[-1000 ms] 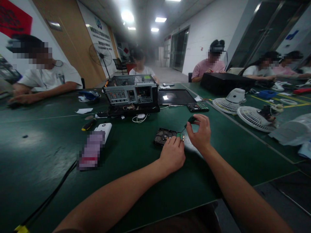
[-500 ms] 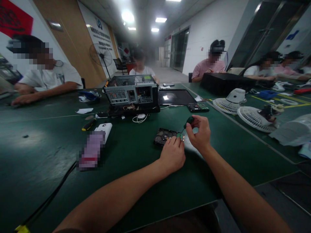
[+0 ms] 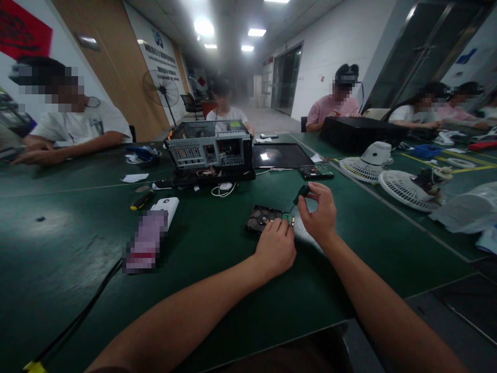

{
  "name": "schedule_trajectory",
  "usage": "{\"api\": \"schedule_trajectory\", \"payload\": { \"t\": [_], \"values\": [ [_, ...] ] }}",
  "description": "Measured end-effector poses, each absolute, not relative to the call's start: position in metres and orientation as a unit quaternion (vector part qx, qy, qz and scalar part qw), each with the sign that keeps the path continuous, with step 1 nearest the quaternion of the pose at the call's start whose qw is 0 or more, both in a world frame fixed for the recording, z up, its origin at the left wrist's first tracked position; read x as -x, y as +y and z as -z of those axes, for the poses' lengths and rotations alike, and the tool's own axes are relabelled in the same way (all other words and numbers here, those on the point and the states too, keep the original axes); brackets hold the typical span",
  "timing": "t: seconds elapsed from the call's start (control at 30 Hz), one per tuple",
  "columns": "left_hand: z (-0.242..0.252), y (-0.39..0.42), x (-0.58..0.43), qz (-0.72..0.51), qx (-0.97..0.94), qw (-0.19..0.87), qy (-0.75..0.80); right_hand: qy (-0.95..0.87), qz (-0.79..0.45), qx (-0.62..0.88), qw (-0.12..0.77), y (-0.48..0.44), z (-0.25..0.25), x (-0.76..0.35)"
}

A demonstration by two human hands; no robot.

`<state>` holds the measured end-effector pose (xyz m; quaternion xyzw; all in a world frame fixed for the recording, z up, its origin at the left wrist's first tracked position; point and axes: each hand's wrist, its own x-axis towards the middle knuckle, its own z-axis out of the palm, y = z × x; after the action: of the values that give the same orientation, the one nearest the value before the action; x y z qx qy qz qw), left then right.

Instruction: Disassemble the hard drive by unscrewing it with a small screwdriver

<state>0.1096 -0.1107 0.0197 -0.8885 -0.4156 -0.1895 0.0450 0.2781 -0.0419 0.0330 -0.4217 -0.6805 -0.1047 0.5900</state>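
A hard drive (image 3: pixel 261 217) lies on the green table in front of me, its green circuit board showing at the right end. My left hand (image 3: pixel 276 244) grips its near right edge, fingers bent over the board and partly covering it. Above that end, my right hand (image 3: pixel 319 210) pinches the dark green handle of a screwdriver (image 3: pixel 301 195). The screwdriver leans, its thin shaft pointing down and left to the circuit board. Whether the tip sits in a screw is too small to tell.
An opened computer case (image 3: pixel 209 150) stands ahead, beside a black panel (image 3: pixel 283 155). Another hard drive (image 3: pixel 316 172) lies behind my right hand. White fan parts (image 3: pixel 407 189) are at right. A phone (image 3: pixel 149 238) and a yellow-black screwdriver (image 3: pixel 143 200) lie left. Several people sit around.
My hands, the hard drive and the screwdriver stay almost where they were; my right fingers have shifted slightly on the handle. The person at left now shows a phone-like object in the hands.
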Motion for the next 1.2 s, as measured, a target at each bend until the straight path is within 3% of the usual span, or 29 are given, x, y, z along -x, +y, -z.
{"api": "schedule_trajectory", "payload": {
  "t": [0.4, 1.2],
  "values": [
    [-0.0192, -0.1109, -0.1089, 0.190, 0.888, 0.048, -0.416, -0.671, 0.149, 0.429, 0.586, -0.0417, -0.0352, -0.2793],
    [-0.0209, -0.1108, -0.1089, 0.188, 0.888, 0.047, -0.417, -0.665, 0.091, 0.468, 0.575, -0.0456, -0.0315, -0.2778]
  ]
}}
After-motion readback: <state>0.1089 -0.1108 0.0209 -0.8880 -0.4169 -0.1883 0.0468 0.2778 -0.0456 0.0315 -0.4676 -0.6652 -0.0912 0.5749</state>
